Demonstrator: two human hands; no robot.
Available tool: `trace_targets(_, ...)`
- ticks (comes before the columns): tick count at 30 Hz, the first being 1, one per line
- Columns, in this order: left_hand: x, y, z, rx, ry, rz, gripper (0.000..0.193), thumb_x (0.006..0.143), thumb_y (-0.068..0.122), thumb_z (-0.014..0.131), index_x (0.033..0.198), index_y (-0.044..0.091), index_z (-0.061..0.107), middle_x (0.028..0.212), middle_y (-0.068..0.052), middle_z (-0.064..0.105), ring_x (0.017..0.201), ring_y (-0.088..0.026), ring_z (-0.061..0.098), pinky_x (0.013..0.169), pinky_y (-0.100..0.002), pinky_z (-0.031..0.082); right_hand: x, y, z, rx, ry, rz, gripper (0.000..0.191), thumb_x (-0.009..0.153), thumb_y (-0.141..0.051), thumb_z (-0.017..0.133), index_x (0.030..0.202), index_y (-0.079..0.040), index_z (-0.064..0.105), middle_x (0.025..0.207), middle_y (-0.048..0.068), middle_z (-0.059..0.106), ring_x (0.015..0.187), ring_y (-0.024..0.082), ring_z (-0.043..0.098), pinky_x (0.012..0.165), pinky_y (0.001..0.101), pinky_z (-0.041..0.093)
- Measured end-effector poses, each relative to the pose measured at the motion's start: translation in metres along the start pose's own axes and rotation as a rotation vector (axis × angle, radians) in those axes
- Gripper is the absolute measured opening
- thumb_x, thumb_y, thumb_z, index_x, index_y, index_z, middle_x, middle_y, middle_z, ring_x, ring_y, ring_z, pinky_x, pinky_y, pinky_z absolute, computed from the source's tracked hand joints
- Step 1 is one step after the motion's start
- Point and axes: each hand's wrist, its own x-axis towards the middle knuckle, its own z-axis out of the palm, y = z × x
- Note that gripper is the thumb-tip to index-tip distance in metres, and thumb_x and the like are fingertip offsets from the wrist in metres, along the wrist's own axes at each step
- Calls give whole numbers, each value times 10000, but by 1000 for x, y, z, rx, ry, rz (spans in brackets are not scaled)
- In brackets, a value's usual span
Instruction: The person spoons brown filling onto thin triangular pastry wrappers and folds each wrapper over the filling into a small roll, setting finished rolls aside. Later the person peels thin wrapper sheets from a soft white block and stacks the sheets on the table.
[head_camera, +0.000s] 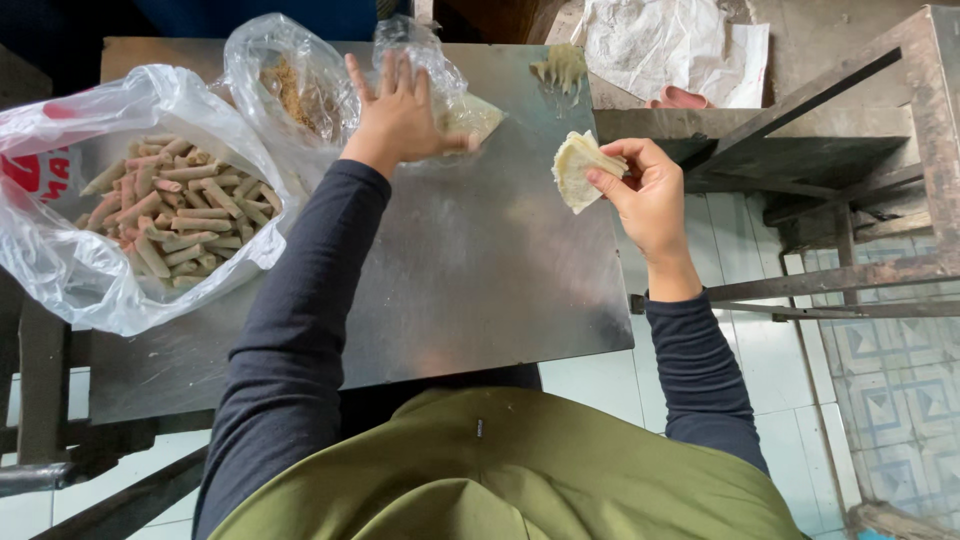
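Left hand (400, 110) spread flat, pressing a clear bag of wrappers (445, 95) at the far edge of the steel table (480, 270). Right hand (645, 190) pinches a folded pale wrapper sheet (580, 168) above the table's right side. Bag of rolled spring rolls (170, 210) sits left.

Single head view, close, seemingly straight down over metal table (480, 270).

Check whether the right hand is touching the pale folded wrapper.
Touching: the head view shows the right hand pinching the pale folded wrapper between thumb and fingertips.
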Motion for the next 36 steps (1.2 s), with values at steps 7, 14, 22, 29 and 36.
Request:
trace_targets(7,-13,13,-11,54,279,122,452,1033,352,571,1307,0,643,1453,-231,580,1401,-387,493,1158,-575,355,-11,-21,12,54,-10,2,232,958,-16,779,1151,-22,651,1016,1,706,878,36,639,749,201,538)
trace_targets(14,40,38,-51,-1425,475,-337,525,1087,446,480,1196,-14,710,1151,-190,719,1029,-359,699,880,-524,546,-19,-20,-4,116,49,1,251,942,-19,788,1154,-31,655,1015,9,711,883,45,652,759,212,546)
trace_targets(22,25,57,-9,-2653,543,-84,675,1023,549,341,1488,63,396,1407,-111,558,1243,-275,596,1055,-449,491,-27,-4,-8,147,35,41,255,935,-7,787,1156,-28,661,1022,16,720,882,60,656,739,224,534)
trace_targets(29,-8,56,45,-2186,673,-443,638,1031,412,560,1424,-88,511,1334,-146,623,1155,-238,600,982,-381,481,-29,-7,13,136,-19,59,283,924,0,780,1169,-37,643,1058,21,709,912,51,662,770,220,553)
trace_targets(36,-125,96,34,-861,1016,73,854,985,281,805,1593,69,245,1610,-164,290,1539,-315,240,1288,-509,210,-16,2,43,-185,-93,-19,256,880,6,749,1104,-12,626,947,24,649,851,77,616,766,241,533)
